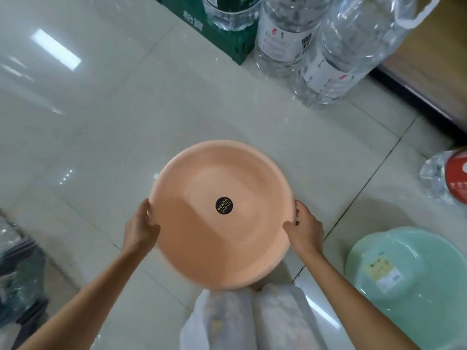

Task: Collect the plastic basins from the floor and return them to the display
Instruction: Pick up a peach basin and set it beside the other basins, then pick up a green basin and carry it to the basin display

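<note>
A round peach plastic basin [202,238] with a black round sticker in its middle is held above the tiled floor, in front of me. My left hand [140,229] grips its left rim, thumb over the edge. My right hand [305,229] grips its right rim the same way. A pale green basin [417,311] with a yellow and white label inside lies on the floor at the lower right, apart from both hands.
Large clear water bottles [336,54] stand on the floor at the top right beside a green crate [222,36]. A wooden shelf base [429,72] runs along the right edge. Another bottle with a red cap [447,180] lies at the right. Wrapped goods [17,274] sit at the left.
</note>
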